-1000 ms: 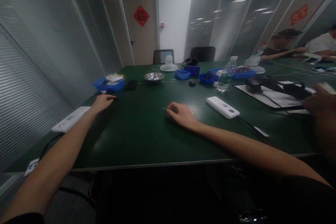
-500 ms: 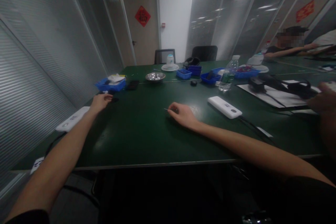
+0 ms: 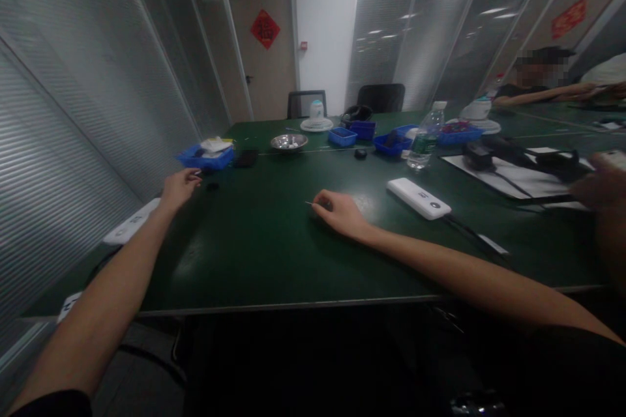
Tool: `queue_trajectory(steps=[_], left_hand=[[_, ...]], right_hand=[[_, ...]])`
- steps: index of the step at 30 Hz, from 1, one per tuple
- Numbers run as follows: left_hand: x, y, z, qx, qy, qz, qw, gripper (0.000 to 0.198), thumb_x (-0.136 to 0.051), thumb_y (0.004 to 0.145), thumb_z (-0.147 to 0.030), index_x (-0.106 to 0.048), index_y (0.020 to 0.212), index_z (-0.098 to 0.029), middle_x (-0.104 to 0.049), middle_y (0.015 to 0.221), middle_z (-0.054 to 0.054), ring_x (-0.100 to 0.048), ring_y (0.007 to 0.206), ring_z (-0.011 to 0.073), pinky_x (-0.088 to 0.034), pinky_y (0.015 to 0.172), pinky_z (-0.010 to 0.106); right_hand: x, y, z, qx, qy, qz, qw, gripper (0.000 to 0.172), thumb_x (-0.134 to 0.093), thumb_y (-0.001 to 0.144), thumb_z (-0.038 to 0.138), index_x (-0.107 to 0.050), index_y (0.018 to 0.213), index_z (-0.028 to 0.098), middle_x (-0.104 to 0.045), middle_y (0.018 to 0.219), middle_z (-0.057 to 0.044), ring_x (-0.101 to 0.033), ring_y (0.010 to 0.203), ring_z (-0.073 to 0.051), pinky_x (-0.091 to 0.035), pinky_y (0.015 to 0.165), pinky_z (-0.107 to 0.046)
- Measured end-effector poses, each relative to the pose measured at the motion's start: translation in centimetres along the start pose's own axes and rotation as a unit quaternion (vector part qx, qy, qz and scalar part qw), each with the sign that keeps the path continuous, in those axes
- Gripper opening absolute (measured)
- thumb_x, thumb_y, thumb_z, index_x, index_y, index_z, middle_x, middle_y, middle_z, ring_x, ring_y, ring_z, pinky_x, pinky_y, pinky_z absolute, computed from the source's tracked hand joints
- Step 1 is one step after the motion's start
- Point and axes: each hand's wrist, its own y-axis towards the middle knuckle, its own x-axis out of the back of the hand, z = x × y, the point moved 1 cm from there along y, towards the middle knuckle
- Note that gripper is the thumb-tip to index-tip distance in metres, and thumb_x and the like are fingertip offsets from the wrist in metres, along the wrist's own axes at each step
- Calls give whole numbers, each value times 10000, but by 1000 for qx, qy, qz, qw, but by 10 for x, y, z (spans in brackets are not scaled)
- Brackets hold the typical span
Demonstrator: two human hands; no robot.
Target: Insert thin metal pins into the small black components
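Note:
My left hand (image 3: 180, 186) is stretched out over the far left of the green table (image 3: 264, 241), just short of a blue tray (image 3: 204, 158). Its fingers are pinched, with a small pale speck at the tips that I cannot make out. A small dark object (image 3: 212, 186) lies on the table just right of that hand. My right hand (image 3: 338, 212) rests on the table near the middle, fingers curled shut on a thin pin-like piece (image 3: 308, 202) that sticks out to the left.
A white power strip (image 3: 418, 199) lies right of my right hand, another (image 3: 128, 229) under my left forearm. Farther back stand a metal bowl (image 3: 288, 141), a black phone (image 3: 246, 158), blue bins (image 3: 341, 137) and a water bottle (image 3: 424, 141). Another person's hand (image 3: 599, 187) is at the right edge.
My left hand has lifted off the small dark object and drawn a little left, leaving the object on the table. My right hand has stayed still.

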Motion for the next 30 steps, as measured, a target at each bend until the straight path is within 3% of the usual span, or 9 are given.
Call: queue_trajectory(steps=[3,5,8,11,17,20,25,30], left_hand=[[1,-1,-2,11,6,-8,1000,503,-687,957,-194,-580,1443,-117,-780,1142,65,-711,994,162,-491,928,247],[3,-3,-5,7,18,-20,1000,417,-686,966,-234,-650,1367,-125,-786,1119,48,-702,1028,171,-476,947,249],[4,-3,-7,-7,20,-13,1000,320,-626,991,-295,-736,1246,-136,-797,1059,42,-715,962,185,-492,904,259],[0,0,-7,-24,33,-2,999,368,-570,986,-346,-758,1242,-161,-803,1024,63,-730,941,231,-520,897,303],[-8,5,-11,-52,73,-21,996,384,-552,932,-334,-790,1195,-187,-749,1251,112,-673,1186,329,-474,1079,410],[-6,3,-14,-19,64,-23,997,376,-610,899,-362,-797,1178,-195,-783,1138,110,-705,1104,337,-498,1051,424],[-4,-4,-21,43,-26,-7,999,415,-625,886,-374,-773,1202,-149,-795,986,112,-750,855,266,-576,847,350],[-8,-7,-30,52,0,-41,998,296,-702,830,-379,-814,1044,-206,-797,1062,84,-730,1013,289,-544,959,369]], right_hand=[[0,0,1,0,-3,-1,1000,210,-599,990,397,-715,1072,243,-755,1030,-50,-683,905,-210,-490,752,-308],[1,-1,1,0,-1,0,1000,211,-599,990,395,-717,1074,241,-753,1038,-54,-681,912,-212,-494,754,-310],[2,-1,1,2,2,3,1000,210,-600,990,391,-716,1080,241,-752,1054,-58,-681,928,-213,-502,765,-309],[1,0,0,6,0,4,1000,211,-597,992,392,-714,1083,242,-751,1058,-59,-682,929,-212,-505,765,-310],[0,0,-1,5,0,4,1000,205,-597,994,391,-715,1075,244,-752,1044,-58,-680,915,-213,-508,763,-316],[-1,0,-1,9,2,0,1000,201,-603,993,393,-713,1074,247,-753,1046,-57,-681,919,-216,-508,758,-317],[-1,1,-3,10,2,5,1000,205,-608,992,396,-709,1088,245,-752,1057,-57,-685,930,-215,-508,758,-311],[0,0,0,10,2,5,1000,195,-603,995,384,-710,1077,243,-753,1049,-54,-684,918,-211,-507,753,-307]])
